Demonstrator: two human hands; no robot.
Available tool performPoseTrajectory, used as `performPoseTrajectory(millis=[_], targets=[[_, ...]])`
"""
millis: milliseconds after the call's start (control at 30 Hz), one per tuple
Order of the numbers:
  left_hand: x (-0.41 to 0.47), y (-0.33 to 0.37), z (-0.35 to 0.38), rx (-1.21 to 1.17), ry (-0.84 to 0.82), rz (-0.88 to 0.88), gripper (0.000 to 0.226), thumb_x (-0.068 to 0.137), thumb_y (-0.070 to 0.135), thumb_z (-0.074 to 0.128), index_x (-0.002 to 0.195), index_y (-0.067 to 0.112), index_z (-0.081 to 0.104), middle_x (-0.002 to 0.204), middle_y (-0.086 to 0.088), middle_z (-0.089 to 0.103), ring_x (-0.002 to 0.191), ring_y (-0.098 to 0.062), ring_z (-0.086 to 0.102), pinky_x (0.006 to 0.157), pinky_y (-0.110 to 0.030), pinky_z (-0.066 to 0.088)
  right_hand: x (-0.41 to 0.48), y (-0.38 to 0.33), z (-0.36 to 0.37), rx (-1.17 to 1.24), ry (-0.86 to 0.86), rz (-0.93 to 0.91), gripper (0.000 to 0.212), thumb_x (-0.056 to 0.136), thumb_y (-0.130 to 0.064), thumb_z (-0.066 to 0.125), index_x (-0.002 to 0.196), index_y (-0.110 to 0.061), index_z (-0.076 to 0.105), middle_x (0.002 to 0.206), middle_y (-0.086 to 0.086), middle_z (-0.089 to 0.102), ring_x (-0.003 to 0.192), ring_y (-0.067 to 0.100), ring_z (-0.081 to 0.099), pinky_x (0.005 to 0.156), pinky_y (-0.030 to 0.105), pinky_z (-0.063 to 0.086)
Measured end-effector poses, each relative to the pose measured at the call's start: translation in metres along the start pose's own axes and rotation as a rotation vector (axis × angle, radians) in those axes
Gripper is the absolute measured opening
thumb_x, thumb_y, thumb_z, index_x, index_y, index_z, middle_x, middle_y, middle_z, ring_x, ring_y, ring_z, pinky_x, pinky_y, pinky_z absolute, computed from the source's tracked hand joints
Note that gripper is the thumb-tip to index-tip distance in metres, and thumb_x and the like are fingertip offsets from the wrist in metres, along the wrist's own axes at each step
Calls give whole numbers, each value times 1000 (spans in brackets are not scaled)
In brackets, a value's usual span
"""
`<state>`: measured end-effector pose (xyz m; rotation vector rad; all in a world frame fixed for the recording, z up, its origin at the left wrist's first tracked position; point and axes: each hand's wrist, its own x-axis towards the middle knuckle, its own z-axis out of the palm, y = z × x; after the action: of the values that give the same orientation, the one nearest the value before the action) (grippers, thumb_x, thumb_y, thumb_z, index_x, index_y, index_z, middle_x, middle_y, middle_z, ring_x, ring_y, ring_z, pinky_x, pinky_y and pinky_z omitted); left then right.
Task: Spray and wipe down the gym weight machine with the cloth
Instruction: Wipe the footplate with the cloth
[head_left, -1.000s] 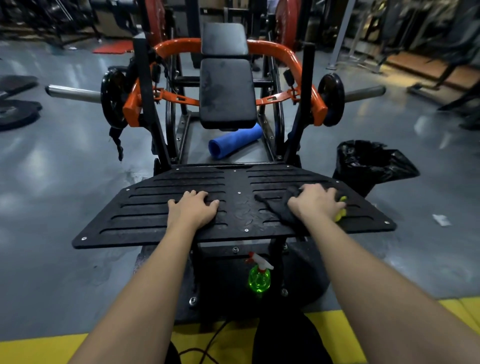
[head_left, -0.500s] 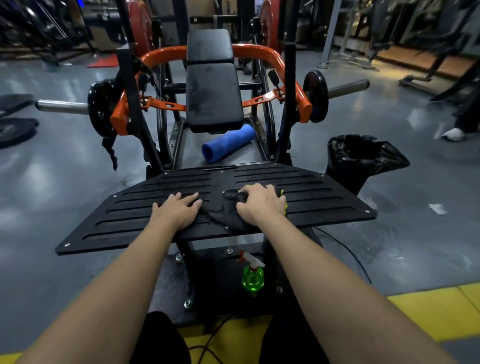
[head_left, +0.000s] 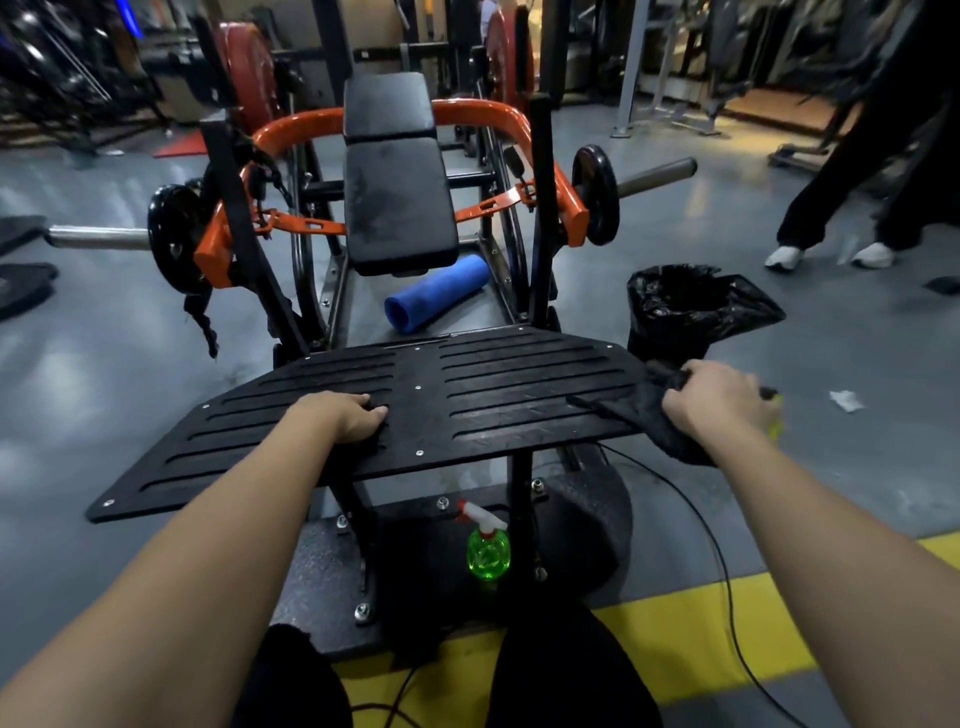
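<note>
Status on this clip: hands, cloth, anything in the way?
Left hand rests on footplate, holding nothing. Right hand grips dark cloth at plate's right edge. Spray bottle parked on base below. Bin bag close beside that edge.

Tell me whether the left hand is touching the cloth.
Apart. The head view shows the left hand resting on the footplate, with bare plate between it and the dark cloth the right hand grips at the plate's right edge.
</note>
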<state>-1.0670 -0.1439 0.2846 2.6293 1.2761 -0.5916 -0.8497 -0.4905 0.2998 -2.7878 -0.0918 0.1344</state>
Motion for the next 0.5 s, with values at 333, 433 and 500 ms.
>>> performPoseTrajectory(millis=[333,433,500], targets=[[16,33,8,-83,197,205,49,106,45,35,145,21,52,153,-8,47,142,-29,42,117,-51,32,-120,-155,69,61,-232,-609,37,90,-43,56,124,-37,65,129,1,64,130,29,48,113,52,32],[30,46,13,-163,188,271,48,109,34,32,154,22,40,162,-5,34,149,-25,30,120,-56,25,-108,-163,78,47,-250,-628,39,90,-46,55,128,-38,62,133,-4,61,132,28,45,111,54,29],[36,46,21,-158,175,258,52,110,36,26,160,22,30,169,-3,22,154,-22,19,123,-56,16,-95,-166,84,34,-258,-631,39,91,-46,55,129,-39,60,134,-5,60,133,27,44,111,54,29]])
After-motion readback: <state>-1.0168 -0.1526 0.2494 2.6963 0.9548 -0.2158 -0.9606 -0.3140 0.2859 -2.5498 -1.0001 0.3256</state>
